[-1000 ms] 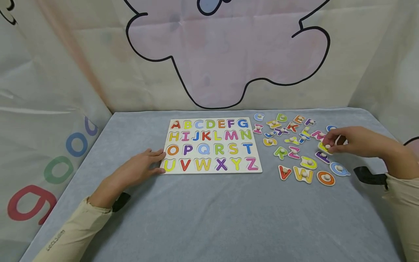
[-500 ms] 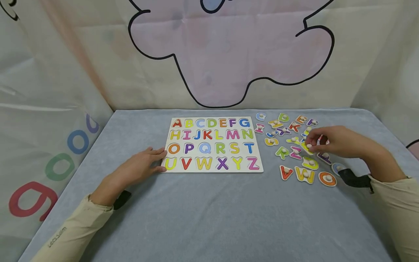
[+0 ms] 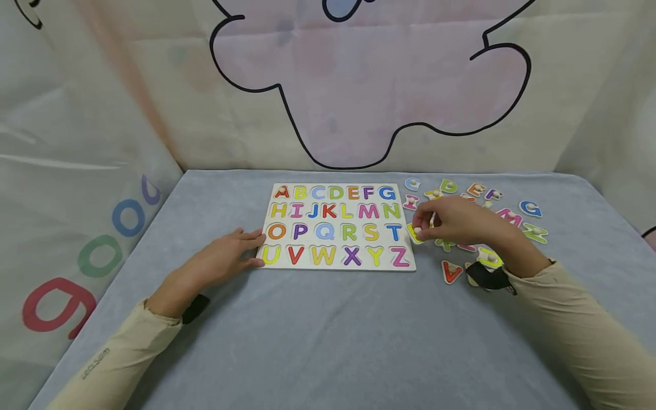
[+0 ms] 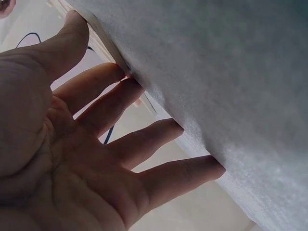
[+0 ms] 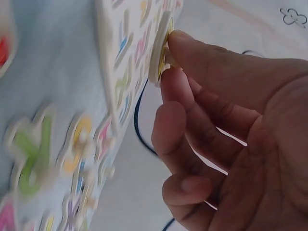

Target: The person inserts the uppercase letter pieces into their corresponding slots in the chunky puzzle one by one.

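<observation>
A white alphabet puzzle board (image 3: 336, 232) lies on the cloth-covered table, with coloured letter slots in rows. A red letter A piece (image 3: 282, 192) with a knob sits in its top-left slot. My left hand (image 3: 217, 263) rests against the board's left edge, its fingers extended; in the left wrist view the fingertips (image 4: 130, 86) meet the edge and cloth. My right hand (image 3: 458, 221) pinches the knob of a yellow-green letter puzzle piece (image 3: 413, 234) just off the board's right edge. The right wrist view shows this piece (image 5: 160, 50) edge-on, so its letter is hidden.
Several loose knobbed letters lie right of the board, partly covered by my right arm. Among them are a red V (image 3: 451, 272), a blue G (image 3: 530, 208) and a green N (image 3: 535, 232). A printed cloth wall (image 3: 348, 102) stands behind the table.
My right hand has carried the pinched yellow-green puzzle piece leftward, from the far side of the loose letters to the board's right edge. The left hand stays on the board's left edge.
</observation>
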A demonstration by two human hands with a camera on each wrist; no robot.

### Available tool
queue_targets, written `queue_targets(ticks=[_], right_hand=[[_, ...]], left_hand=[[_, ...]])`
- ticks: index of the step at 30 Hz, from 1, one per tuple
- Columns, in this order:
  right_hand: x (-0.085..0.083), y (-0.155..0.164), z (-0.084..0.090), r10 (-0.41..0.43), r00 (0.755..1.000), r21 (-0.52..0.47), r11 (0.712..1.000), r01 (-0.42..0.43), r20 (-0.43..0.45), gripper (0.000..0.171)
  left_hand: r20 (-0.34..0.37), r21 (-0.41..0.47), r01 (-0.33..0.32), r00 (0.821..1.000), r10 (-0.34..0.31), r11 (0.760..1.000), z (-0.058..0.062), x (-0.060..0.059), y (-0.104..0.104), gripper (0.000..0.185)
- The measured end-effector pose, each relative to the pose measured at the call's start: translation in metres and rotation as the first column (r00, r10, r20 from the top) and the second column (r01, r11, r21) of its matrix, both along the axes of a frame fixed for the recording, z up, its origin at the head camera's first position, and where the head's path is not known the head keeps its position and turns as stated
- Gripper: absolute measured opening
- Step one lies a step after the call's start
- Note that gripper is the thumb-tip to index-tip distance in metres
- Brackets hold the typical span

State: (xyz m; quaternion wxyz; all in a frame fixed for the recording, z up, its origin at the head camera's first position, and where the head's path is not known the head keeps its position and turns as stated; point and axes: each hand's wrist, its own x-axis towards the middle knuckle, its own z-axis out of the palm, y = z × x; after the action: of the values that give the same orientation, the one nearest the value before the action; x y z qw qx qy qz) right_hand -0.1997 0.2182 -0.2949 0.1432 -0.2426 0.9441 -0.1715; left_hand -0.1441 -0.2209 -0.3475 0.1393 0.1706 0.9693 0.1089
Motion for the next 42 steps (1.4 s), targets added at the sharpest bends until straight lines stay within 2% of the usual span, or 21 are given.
queue_targets(ticks=[7, 12, 19, 27, 36, 42], right_hand=[[-0.004, -0.032, -0.011, 0.036, 0.997, -0.030, 0.999, -0.034, 0.063, 0.011], [-0.006, -0.043, -0.021, 0.053, 0.995, -0.029, 0.998, -0.051, 0.082, 0.010], [-0.007, -0.045, -0.028, 0.049, 0.996, -0.036, 0.998, -0.047, 0.074, 0.010], [-0.007, -0.046, -0.032, 0.041, 0.997, -0.001, 0.999, -0.041, 0.067, 0.013], [-0.006, -0.043, -0.025, 0.018, 0.998, -0.019, 1.000, -0.017, 0.062, 0.019], [-0.005, -0.045, -0.026, 0.028, 0.998, -0.008, 1.000, -0.028, 0.063, 0.015]], left_hand=[[0.003, -0.009, -0.013, 1.000, 0.013, 1.000, 0.001, -0.001, 0.001, 0.068], [-0.002, -0.005, -0.015, 1.000, 0.015, 1.000, 0.000, -0.001, 0.002, 0.068], [-0.010, 0.001, -0.024, 1.000, 0.024, 1.000, 0.002, -0.002, 0.001, 0.068], [-0.007, 0.014, -0.025, 1.000, 0.025, 1.000, -0.001, -0.001, 0.001, 0.068], [-0.002, 0.012, -0.034, 0.999, 0.034, 0.999, 0.001, 0.000, 0.003, 0.068], [0.005, 0.021, -0.030, 1.000, 0.030, 0.999, 0.001, 0.000, 0.004, 0.067]])
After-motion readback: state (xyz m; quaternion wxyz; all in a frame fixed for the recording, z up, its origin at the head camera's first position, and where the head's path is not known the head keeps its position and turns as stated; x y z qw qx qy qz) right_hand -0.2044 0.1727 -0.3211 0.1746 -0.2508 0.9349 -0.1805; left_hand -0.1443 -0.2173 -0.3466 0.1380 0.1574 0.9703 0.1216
